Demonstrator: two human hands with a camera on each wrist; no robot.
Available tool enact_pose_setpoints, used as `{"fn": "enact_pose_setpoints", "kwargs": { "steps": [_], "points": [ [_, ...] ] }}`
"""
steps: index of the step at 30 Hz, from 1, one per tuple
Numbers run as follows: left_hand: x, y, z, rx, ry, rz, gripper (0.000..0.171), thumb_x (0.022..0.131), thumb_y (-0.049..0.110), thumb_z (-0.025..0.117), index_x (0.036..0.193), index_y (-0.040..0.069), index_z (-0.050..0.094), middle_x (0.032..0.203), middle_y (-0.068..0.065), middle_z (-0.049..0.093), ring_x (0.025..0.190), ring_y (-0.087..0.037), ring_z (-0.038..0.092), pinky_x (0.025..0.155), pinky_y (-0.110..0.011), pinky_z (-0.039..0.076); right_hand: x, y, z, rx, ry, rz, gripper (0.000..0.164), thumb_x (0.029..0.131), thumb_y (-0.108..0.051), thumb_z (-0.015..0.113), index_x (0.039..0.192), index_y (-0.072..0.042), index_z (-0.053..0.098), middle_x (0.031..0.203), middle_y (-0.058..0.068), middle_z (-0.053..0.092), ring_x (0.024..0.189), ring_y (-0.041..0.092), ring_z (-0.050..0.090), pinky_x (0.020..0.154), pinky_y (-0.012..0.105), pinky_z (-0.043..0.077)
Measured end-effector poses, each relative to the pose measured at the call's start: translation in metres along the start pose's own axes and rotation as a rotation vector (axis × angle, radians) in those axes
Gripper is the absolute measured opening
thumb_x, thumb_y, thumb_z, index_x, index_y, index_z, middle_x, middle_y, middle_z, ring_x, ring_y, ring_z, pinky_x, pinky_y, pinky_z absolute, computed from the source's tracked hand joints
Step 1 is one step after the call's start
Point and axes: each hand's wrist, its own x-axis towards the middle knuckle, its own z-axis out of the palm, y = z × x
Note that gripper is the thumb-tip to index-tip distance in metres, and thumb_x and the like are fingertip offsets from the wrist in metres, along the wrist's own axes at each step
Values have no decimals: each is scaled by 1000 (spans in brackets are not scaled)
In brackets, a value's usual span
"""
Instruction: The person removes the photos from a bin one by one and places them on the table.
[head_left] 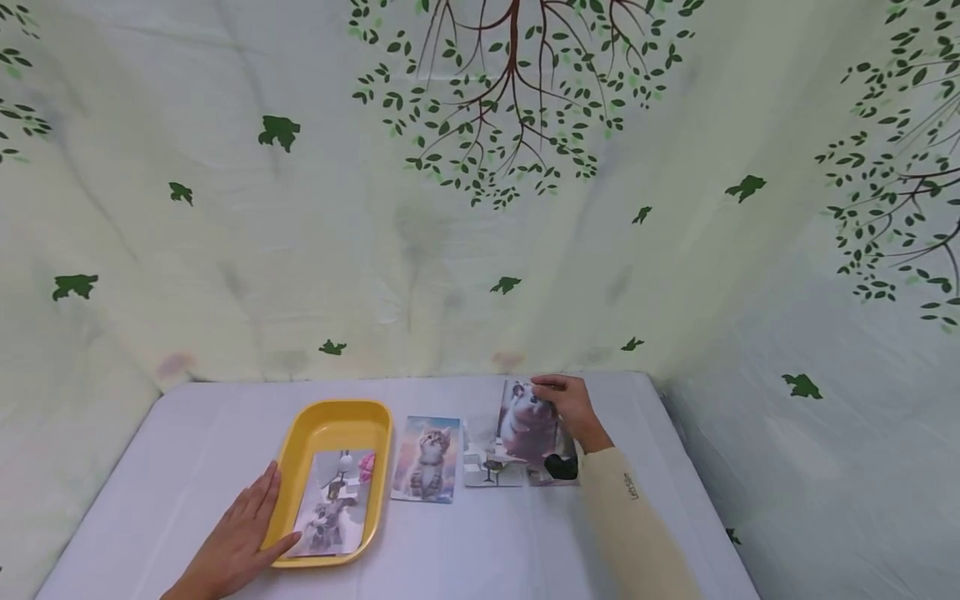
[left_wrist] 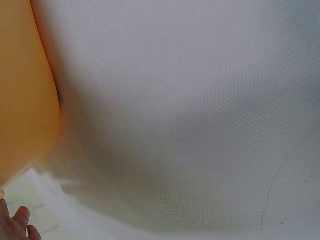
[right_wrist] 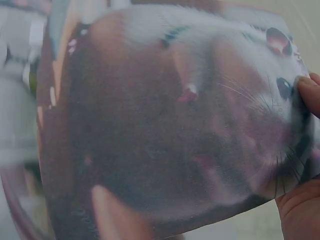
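Observation:
My right hand (head_left: 576, 410) pinches the top right edge of a picture card of a white and grey hamster (head_left: 519, 427), holding it above the back right of the table. In the right wrist view the hamster card (right_wrist: 150, 125) fills most of the frame, with the thumb on its face near the animal's eye. My left hand (head_left: 234, 533) rests along the left rim of a yellow tray (head_left: 337, 423), fingers straight and thumb over the near edge. Inside the tray lies a card with a grey animal and pink flowers (head_left: 330, 504). The left wrist view shows mostly tablecloth.
Right of the tray lies a kitten card (head_left: 427, 460). Beside it is a card with white furniture (head_left: 483, 477), partly covered by the hamster card. Another card, mostly hidden, lies below my right wrist, where a black object (head_left: 562, 467) sits. A leaf-printed curtain (head_left: 450, 275) surrounds the white table (head_left: 465, 550).

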Motion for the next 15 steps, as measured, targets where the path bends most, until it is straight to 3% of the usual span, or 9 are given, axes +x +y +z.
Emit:
{"fn": "enact_pose_setpoints", "kwargs": {
  "steps": [4, 8, 15],
  "points": [
    [1, 1, 1, -12, 8, 3, 106, 87, 50, 63, 152, -4, 0, 162, -14, -2, 139, 1, -24, 109, -16, -18, -2, 11, -34, -57, 25, 38, 27, 88, -9, 69, 112, 2, 70, 114, 13, 67, 102, 20, 62, 84, 29, 51],
    [3, 0, 3, -2, 26, 21, 106, 87, 50, 63, 152, -2, -1, 162, -10, -6, 137, 3, -26, 109, -16, -18, -5, 24, -62, -100, 52, 99, 28, 89, -13, 69, 113, 0, 70, 117, 13, 66, 108, 22, 59, 92, 36, 49],
    [3, -3, 4, -15, 42, 50, 105, 87, 47, 65, 153, 0, -2, 162, -5, -9, 140, 1, -21, 109, -16, -17, -10, 45, -98, -146, 35, 136, 29, 90, -13, 67, 116, 1, 68, 122, 15, 64, 115, 26, 56, 99, 42, 44]
  ]
}}
